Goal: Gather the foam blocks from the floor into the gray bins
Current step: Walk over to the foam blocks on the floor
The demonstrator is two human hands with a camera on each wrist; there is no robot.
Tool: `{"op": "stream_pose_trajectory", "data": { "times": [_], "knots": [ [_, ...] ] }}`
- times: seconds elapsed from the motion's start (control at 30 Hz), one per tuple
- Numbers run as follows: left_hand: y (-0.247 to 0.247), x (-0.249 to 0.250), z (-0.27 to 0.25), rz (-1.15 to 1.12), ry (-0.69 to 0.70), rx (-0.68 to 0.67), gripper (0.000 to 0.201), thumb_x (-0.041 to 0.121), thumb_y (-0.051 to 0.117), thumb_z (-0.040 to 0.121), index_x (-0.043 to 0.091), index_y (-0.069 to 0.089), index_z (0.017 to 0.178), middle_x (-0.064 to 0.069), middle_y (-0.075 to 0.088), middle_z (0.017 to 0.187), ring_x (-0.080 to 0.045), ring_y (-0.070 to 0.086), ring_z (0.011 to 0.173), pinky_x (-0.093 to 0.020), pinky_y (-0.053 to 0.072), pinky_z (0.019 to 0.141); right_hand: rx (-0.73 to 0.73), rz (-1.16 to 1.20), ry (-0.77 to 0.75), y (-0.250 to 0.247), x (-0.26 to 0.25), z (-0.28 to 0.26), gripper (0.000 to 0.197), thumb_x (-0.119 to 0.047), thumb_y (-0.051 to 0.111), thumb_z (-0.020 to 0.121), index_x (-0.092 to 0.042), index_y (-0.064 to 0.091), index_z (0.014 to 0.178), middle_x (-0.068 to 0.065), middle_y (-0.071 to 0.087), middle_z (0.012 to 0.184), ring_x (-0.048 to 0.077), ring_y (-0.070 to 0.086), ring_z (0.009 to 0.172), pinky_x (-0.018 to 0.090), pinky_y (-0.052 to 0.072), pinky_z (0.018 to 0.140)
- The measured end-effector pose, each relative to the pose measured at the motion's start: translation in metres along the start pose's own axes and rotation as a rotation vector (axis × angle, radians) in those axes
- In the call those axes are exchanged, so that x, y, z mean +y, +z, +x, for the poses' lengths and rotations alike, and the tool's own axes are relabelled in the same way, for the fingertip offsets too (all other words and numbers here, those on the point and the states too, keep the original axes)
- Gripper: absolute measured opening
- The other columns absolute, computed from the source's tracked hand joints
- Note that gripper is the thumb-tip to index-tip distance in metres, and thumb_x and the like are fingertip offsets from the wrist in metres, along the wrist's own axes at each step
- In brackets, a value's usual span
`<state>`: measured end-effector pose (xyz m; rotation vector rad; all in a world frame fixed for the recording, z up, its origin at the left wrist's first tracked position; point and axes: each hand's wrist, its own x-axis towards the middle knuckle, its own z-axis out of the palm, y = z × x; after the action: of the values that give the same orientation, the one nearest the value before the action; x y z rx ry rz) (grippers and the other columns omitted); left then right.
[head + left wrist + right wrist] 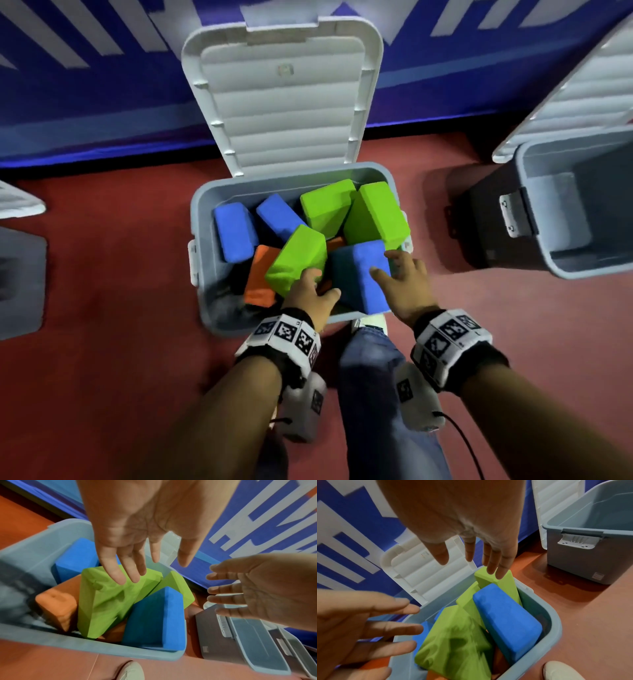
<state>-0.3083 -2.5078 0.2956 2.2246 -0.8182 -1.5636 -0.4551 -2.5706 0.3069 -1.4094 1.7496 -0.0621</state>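
The person stands over the middle gray bin [202,219], whose white lid [284,102] is tipped back against the blue wall banner [85,85]; the bin is already heaped with foam blocks, three green, three blue and at least one orange, several of them standing on end and poking above the rim. The left hand [310,291] hovers with straight, spread fingers just above the nearest green block [298,260], and the wrist view shows a gap between fingertips and foam, so it holds nothing; the right hand [404,284] is likewise flat and loose beside the nearest blue block [363,274], gripping nothing, though whether it brushes the foam cannot be told. Both blocks lie inside the bin, leaning against the near wall. Judging from this, the load for this bin is in; the hands look to have let go. A second gray bin [565,212] to the right stands open with nothing visible inside it, and part of a third bin [20,267] shows at the left edge; no blocks appear on the red floor [120,342] in any view, so whether more remain to be gathered cannot be said from here.
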Motion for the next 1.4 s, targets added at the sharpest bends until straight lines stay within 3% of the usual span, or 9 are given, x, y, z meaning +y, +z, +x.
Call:
{"op": "stream_pose_trajectory", "data": {
  "times": [0.33,0.5,0.63,0.8,0.9,1.03,1.2,1.3,1.4],
  "knots": [
    [-0.087,-0.080,-0.116,0.091,0.133,-0.088,0.041,0.019,0.060,0.090,0.009,0.047,0.128,-0.012,0.055,0.127,-0.026,0.054,0.115,-0.028,0.040,0.094,0.106,0.159,0.162,0.036,0.008,-0.166,0.037,-0.029,0.061,0.089,-0.017,0.055,0.123,0.014,0.049,0.129,0.027,0.055,0.109,0.037,0.039,0.101],
    [-0.072,-0.071,-0.162,0.284,0.142,-0.181,0.042,0.021,0.058,0.091,0.008,0.046,0.128,-0.013,0.058,0.124,-0.029,0.056,0.109,-0.031,0.041,0.093,0.150,0.327,0.312,0.016,0.039,-0.253,0.035,-0.029,0.058,0.091,-0.017,0.054,0.124,0.008,0.057,0.124,0.023,0.055,0.111,0.025,0.037,0.085],
    [-0.020,-0.035,-0.205,0.405,0.240,-0.323,0.037,0.024,0.056,0.092,0.008,0.048,0.125,-0.011,0.057,0.123,-0.021,0.054,0.090,-0.025,0.038,0.075,0.209,0.490,0.430,-0.010,0.088,-0.324,0.031,-0.028,0.055,0.093,-0.016,0.054,0.121,0.007,0.063,0.113,0.024,0.061,0.100,0.026,0.038,0.077],
    [0.086,-0.008,-0.274,0.559,0.404,-0.508,0.031,0.025,0.055,0.093,0.012,0.052,0.121,-0.006,0.059,0.116,-0.023,0.056,0.095,-0.022,0.039,0.082,0.417,0.684,0.613,-0.024,0.179,-0.420,0.023,-0.025,0.057,0.092,-0.014,0.059,0.111,0.010,0.065,0.107,0.027,0.063,0.098,0.029,0.044,0.079],
    [0.149,-0.024,-0.324,0.644,0.483,-0.599,0.023,0.029,0.057,0.091,0.020,0.055,0.112,-0.003,0.060,0.114,-0.026,0.060,0.104,-0.032,0.044,0.096,0.528,0.820,0.698,-0.013,0.234,-0.476,0.015,-0.025,0.056,0.092,-0.016,0.060,0.104,0.008,0.066,0.100,0.024,0.064,0.088,0.029,0.046,0.074],
    [0.226,-0.086,-0.389,0.820,0.546,-0.723,0.014,0.033,0.058,0.089,0.027,0.052,0.100,0.002,0.058,0.103,-0.026,0.061,0.104,-0.038,0.044,0.100,0.649,1.021,0.790,0.025,0.309,-0.553,0.005,-0.020,0.054,0.093,-0.016,0.054,0.096,0.000,0.061,0.080,0.012,0.056,0.065,0.021,0.037,0.054],
    [0.314,-0.210,-0.491,1.043,0.569,-0.889,0.023,0.028,0.057,0.091,0.017,0.056,0.111,0.000,0.057,0.104,-0.024,0.059,0.105,-0.036,0.043,0.099,0.825,1.257,0.930,0.102,0.404,-0.683,0.017,-0.014,0.053,0.093,-0.022,0.052,0.079,-0.002,0.057,0.074,0.007,0.052,0.061,0.007,0.036,0.042],
    [0.365,-0.290,-0.561,1.164,0.587,-0.983,0.020,0.028,0.057,0.091,0.019,0.054,0.108,0.001,0.056,0.101,-0.025,0.059,0.105,-0.038,0.043,0.100,0.893,1.359,1.037,0.155,0.455,-0.776,0.019,-0.014,0.053,0.093,-0.023,0.052,0.077,-0.002,0.058,0.074,0.007,0.052,0.061,0.006,0.036,0.041],
    [0.415,-0.371,-0.636,1.254,0.623,-1.052,0.015,0.028,0.057,0.090,0.021,0.054,0.104,0.001,0.057,0.098,-0.024,0.060,0.100,-0.036,0.043,0.099,0.948,1.413,1.167,0.208,0.504,-0.872,0.017,-0.017,0.053,0.093,-0.024,0.053,0.077,-0.001,0.060,0.076,0.011,0.055,0.063,0.015,0.039,0.051]
  ]
}}
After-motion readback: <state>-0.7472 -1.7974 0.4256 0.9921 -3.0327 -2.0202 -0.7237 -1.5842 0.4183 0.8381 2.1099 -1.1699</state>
